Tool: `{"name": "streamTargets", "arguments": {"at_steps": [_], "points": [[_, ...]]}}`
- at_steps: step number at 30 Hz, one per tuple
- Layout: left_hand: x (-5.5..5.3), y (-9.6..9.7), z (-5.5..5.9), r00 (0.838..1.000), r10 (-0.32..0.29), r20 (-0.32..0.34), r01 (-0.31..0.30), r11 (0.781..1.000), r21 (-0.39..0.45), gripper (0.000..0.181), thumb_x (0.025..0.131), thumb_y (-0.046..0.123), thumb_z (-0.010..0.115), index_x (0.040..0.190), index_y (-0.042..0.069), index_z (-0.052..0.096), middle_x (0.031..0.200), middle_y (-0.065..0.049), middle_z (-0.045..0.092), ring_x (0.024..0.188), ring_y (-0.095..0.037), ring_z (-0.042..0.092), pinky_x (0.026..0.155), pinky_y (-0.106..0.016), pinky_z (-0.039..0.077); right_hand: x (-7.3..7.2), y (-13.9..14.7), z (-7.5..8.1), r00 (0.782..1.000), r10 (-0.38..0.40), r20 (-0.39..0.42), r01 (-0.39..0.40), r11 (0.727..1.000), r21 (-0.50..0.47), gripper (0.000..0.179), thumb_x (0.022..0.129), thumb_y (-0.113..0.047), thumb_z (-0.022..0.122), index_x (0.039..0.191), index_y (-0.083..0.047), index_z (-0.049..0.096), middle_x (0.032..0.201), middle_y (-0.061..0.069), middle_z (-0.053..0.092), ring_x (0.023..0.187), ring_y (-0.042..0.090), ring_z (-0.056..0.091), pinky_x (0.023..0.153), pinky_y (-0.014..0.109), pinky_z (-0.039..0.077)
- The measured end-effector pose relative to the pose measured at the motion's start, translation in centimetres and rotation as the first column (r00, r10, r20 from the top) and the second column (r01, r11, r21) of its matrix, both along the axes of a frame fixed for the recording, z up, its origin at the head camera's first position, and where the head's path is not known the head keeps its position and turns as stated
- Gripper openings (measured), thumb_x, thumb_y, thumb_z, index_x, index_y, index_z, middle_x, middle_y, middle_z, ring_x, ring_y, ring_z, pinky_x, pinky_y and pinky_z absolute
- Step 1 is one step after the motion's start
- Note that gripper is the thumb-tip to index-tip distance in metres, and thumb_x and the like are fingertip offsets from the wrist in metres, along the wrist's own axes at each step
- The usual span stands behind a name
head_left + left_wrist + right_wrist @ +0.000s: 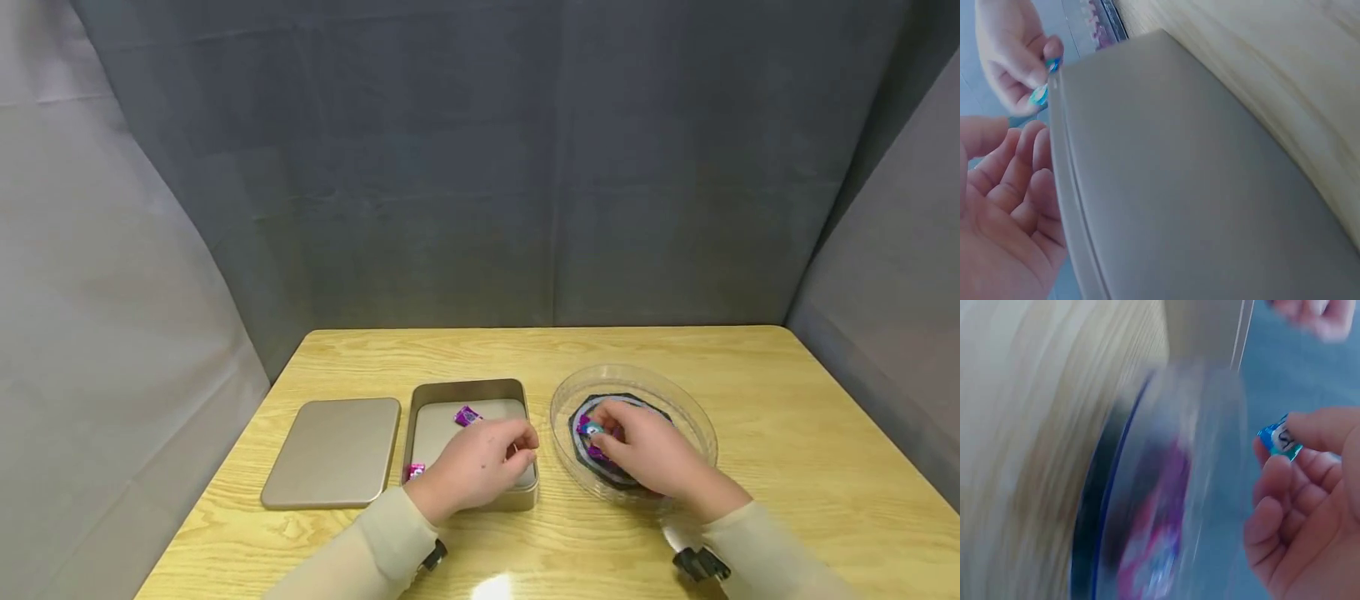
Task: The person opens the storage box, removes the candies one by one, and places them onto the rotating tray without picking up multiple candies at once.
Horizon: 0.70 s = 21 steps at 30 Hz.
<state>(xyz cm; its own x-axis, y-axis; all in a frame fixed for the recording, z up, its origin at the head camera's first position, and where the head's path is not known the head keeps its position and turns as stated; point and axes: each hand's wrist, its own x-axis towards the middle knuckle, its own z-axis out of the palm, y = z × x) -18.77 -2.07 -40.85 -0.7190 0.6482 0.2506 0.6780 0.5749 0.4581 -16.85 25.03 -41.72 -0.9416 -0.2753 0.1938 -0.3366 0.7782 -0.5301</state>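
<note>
My right hand (pixel 645 446) is over a clear round dish (pixel 701 425) and pinches a small blue-green wrapped candy (pixel 1280 437) between thumb and fingers. Purple wrapped candies (pixel 597 452) lie in the dish, partly behind that hand. My left hand (pixel 480 462) hovers over an open square metal tin (pixel 468 390). Its fingers are loosely bent, with nothing between them in the left wrist view. Inside the tin are a purple wrapped candy (pixel 467 415) near the back and a pink one (pixel 416 472) at the front left corner; the left hand hides part of the tin floor.
The tin's flat square lid (pixel 333 450) lies on the wooden table (pixel 780 417) left of the tin. Grey cloth (pixel 525 167) hangs behind the table, with paler cloth on both sides.
</note>
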Motion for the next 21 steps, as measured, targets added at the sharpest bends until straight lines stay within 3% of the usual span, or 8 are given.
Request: {"name": "streamTargets", "arguments": {"at_steps": [3, 8, 14, 21], "points": [[-0.1, -0.5, -0.1, 1.0, 0.013, -0.004, -0.013, 1.0, -0.018, 0.005, 0.099, 0.023, 0.063, 0.101, 0.023, 0.067, 0.085, 0.019, 0.06, 0.075, 0.001, 0.054, 0.067, -0.02, 0.047, -0.4, 2.5, -0.5, 0.997, -0.078, 0.005, 0.078, 0.995, 0.067, 0.011, 0.096, -0.017, 0.069, 0.102, -0.018, 0.06, 0.08, -0.006, 0.059, 0.061, 0.01, 0.047, 0.058, 0.032, 0.044], [-0.4, -1.3, -0.3, 1.0, 0.02, -0.017, -0.02, 0.999, -0.038, 0.005, 0.099, 0.022, 0.063, 0.102, 0.022, 0.068, 0.087, 0.018, 0.06, 0.078, -0.001, 0.056, 0.069, -0.021, 0.048, -0.7, 5.0, -0.9, 0.987, -0.152, 0.052, 0.144, 0.981, 0.13, 0.01, 0.096, -0.015, 0.067, 0.099, -0.014, 0.057, 0.075, -0.001, 0.053, 0.063, 0.015, 0.047, 0.057, 0.035, 0.041], [-0.8, -1.9, -0.5, 0.999, 0.037, -0.021, -0.038, 0.997, -0.062, 0.007, 0.098, 0.022, 0.064, 0.103, 0.021, 0.069, 0.089, 0.018, 0.062, 0.079, -0.001, 0.057, 0.071, -0.023, 0.049, -1.1, 5.9, -1.6, 0.979, -0.192, 0.069, 0.177, 0.968, 0.18, 0.009, 0.095, -0.015, 0.067, 0.096, -0.013, 0.058, 0.072, -0.001, 0.05, 0.061, 0.017, 0.046, 0.054, 0.034, 0.037], [-1.0, -2.7, -0.4, 0.997, 0.081, -0.004, -0.081, 0.992, -0.097, 0.006, 0.098, 0.025, 0.065, 0.102, 0.022, 0.068, 0.091, 0.019, 0.063, 0.082, -0.004, 0.06, 0.075, -0.027, 0.05, -1.8, 6.0, -2.3, 0.972, -0.227, 0.065, 0.205, 0.948, 0.243, 0.01, 0.093, -0.016, 0.067, 0.102, -0.012, 0.064, 0.078, -0.001, 0.056, 0.066, 0.018, 0.049, 0.056, 0.035, 0.039]]}}
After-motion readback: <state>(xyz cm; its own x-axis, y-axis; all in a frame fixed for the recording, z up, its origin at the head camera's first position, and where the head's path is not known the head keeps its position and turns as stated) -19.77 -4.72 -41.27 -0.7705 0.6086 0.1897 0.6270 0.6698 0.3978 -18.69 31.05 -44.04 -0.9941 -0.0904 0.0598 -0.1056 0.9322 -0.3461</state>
